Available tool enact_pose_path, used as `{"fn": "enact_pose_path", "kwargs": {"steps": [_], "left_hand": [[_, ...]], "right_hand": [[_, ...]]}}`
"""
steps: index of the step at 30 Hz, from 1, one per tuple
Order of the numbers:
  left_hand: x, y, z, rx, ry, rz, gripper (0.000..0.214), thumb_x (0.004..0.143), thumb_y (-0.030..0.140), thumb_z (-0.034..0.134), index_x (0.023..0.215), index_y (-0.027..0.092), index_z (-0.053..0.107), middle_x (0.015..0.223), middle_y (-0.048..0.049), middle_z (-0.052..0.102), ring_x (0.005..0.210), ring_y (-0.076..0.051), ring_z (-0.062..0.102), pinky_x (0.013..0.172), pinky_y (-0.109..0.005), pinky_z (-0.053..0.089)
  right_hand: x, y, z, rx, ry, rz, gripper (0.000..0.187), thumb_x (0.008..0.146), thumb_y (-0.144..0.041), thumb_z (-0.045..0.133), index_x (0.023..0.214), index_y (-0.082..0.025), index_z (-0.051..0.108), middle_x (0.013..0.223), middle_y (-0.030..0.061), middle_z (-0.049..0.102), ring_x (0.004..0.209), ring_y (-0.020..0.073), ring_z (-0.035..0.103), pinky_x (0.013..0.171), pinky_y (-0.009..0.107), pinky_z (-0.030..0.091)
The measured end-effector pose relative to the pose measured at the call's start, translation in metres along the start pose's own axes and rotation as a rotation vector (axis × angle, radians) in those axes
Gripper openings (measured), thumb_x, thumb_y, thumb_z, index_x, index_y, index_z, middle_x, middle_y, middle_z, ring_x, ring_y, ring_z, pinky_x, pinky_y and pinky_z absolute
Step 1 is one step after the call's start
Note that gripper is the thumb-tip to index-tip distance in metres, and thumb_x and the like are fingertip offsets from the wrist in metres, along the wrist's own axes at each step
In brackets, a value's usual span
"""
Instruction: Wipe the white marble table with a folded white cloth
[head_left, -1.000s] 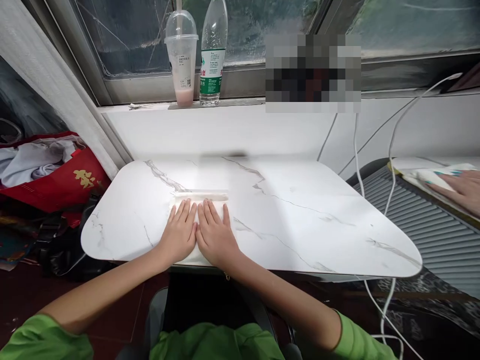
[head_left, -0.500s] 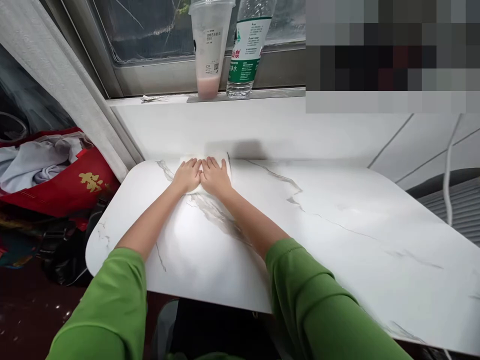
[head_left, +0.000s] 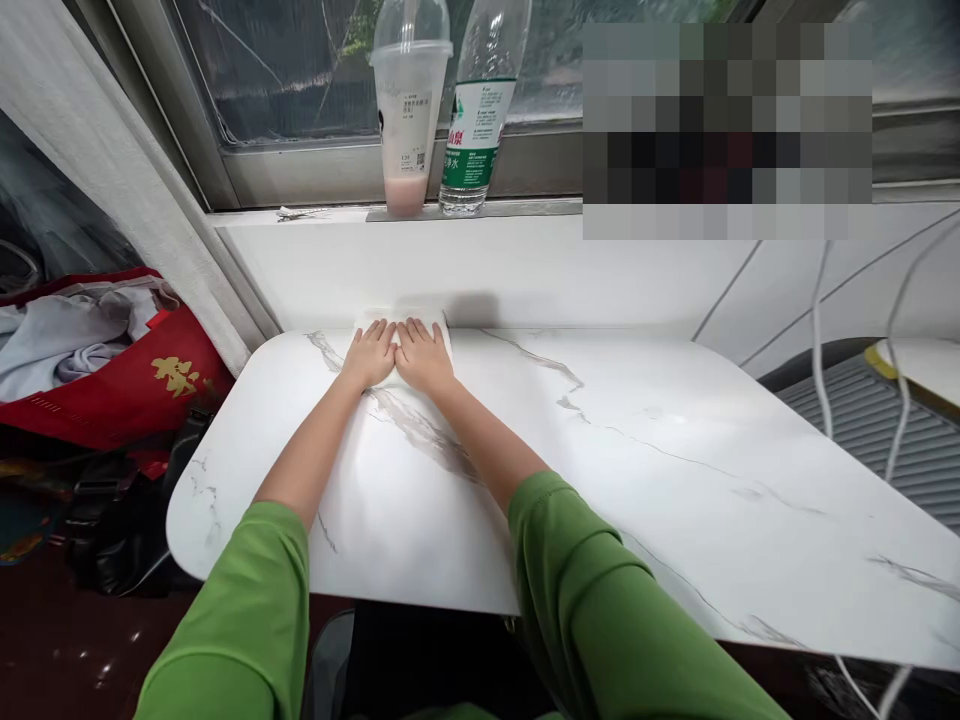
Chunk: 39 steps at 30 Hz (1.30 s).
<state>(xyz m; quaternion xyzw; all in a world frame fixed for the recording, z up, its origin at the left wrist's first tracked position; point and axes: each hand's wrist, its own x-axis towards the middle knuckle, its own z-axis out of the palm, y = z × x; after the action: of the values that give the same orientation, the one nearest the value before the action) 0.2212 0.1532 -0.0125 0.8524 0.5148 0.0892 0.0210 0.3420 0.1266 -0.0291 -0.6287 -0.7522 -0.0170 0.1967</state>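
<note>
Both my hands lie flat, side by side, on a thin white cloth or wipe (head_left: 396, 314) at the back of the white marble-patterned table (head_left: 637, 480). My left hand (head_left: 370, 356) has its fingers stretched out toward the wall. Beside it, thumbs nearly touching, my right hand (head_left: 422, 355) presses down with its fingers a little apart. The wipe's far edge reaches the foot of the wall; most of its middle is hidden under my palms. Whether it is paper or fabric I cannot tell.
On the window ledge stand a domed plastic cup (head_left: 409, 130) with pink drink and a green-labelled water bottle (head_left: 480, 130). A red bag (head_left: 120, 375) of clothes sits left, beyond a pale curtain (head_left: 135, 170). White cables (head_left: 819, 350) hang at the right.
The view has shifted a little, showing more of the window and the right side. My hands stay flat on the wipe, slightly closer to the wall.
</note>
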Motion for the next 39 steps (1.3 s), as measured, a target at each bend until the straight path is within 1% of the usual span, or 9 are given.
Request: {"fn": "enact_pose_path", "kwargs": {"steps": [5,9,12,15,18,25,31,35,39], "left_hand": [[-0.056,0.016,-0.002,-0.01,-0.013,0.059,0.051,0.098,0.025,0.027,0.147,0.01,0.032,0.156,-0.0142,0.028,0.145,-0.023,0.022,0.118,-0.047,0.018],[-0.132,0.021,-0.011,-0.016,-0.003,0.132,0.052,0.097,0.026,0.026,0.146,0.009,0.033,0.155,-0.0149,0.029,0.145,-0.024,0.022,0.118,-0.047,0.017],[-0.191,0.017,-0.026,-0.035,-0.019,0.172,0.053,0.097,0.028,0.024,0.147,0.009,0.031,0.155,-0.0144,0.028,0.146,-0.022,0.019,0.118,-0.046,0.017],[-0.234,0.008,-0.041,-0.049,-0.054,0.173,0.054,0.098,0.03,0.022,0.148,0.01,0.029,0.156,-0.0122,0.026,0.146,-0.019,0.017,0.119,-0.045,0.017],[-0.251,-0.003,-0.049,-0.044,-0.062,0.11,0.055,0.097,0.03,0.023,0.147,0.01,0.03,0.156,-0.0121,0.027,0.146,-0.019,0.018,0.119,-0.045,0.016],[-0.229,-0.038,-0.05,-0.035,-0.028,-0.051,0.055,0.087,0.021,0.031,0.138,0.005,0.043,0.148,-0.0153,0.042,0.139,-0.022,0.036,0.116,-0.041,0.03],[-0.187,-0.089,-0.044,-0.039,0.08,-0.021,0.053,0.091,0.022,0.025,0.14,0.012,0.043,0.147,-0.0089,0.045,0.138,-0.018,0.038,0.117,-0.04,0.029],[-0.137,-0.128,-0.043,-0.029,0.065,0.004,0.055,0.089,0.024,0.027,0.139,0.01,0.045,0.146,-0.009,0.046,0.137,-0.019,0.039,0.116,-0.04,0.029],[-0.08,-0.149,-0.039,-0.023,0.064,0.021,0.056,0.086,0.023,0.027,0.137,0.009,0.046,0.144,-0.0095,0.049,0.135,-0.019,0.042,0.114,-0.037,0.032]], "right_hand": [[-0.06,-0.024,-0.016,-0.049,-0.032,-0.014,0.055,0.096,-0.022,0.026,0.145,0.001,0.034,0.152,0.0214,0.033,0.143,0.0275,0.026,0.116,0.05,0.013],[-0.125,-0.059,-0.037,-0.039,-0.095,0.0,0.056,0.097,-0.023,0.024,0.147,0.002,0.029,0.153,0.0216,0.03,0.144,0.029,0.023,0.116,0.055,0.013],[-0.165,-0.082,-0.054,0.011,-0.173,-0.137,0.058,0.097,-0.029,0.025,0.147,0.001,0.03,0.152,0.021,0.032,0.143,0.03,0.027,0.114,0.055,0.02],[-0.189,-0.099,-0.062,0.042,-0.164,-0.303,0.061,0.097,-0.033,0.028,0.146,0.002,0.031,0.151,0.0218,0.034,0.142,0.0311,0.028,0.115,0.052,0.021],[-0.191,-0.115,-0.06,0.079,-0.138,-0.351,0.06,0.097,-0.032,0.029,0.146,0.003,0.031,0.152,0.0227,0.031,0.144,0.0314,0.023,0.116,0.054,0.016],[-0.137,-0.151,-0.046,0.206,-0.378,-0.256,0.063,0.094,-0.033,0.034,0.147,0.001,0.029,0.155,0.0244,0.023,0.145,0.0361,0.016,0.11,0.068,0.012],[-0.085,-0.163,-0.011,0.195,-0.165,-0.236,0.06,0.093,-0.028,0.034,0.144,0.003,0.032,0.152,0.0256,0.03,0.143,0.035,0.022,0.112,0.064,0.009],[-0.036,-0.163,0.012,0.206,-0.091,-0.185,0.058,0.091,-0.027,0.036,0.142,0.002,0.038,0.15,0.0245,0.036,0.141,0.0338,0.026,0.113,0.061,0.01],[0.017,-0.149,0.026,0.194,-0.082,-0.144,0.057,0.091,-0.027,0.036,0.14,0.002,0.039,0.149,0.0237,0.037,0.14,0.0329,0.028,0.114,0.059,0.012]]}}
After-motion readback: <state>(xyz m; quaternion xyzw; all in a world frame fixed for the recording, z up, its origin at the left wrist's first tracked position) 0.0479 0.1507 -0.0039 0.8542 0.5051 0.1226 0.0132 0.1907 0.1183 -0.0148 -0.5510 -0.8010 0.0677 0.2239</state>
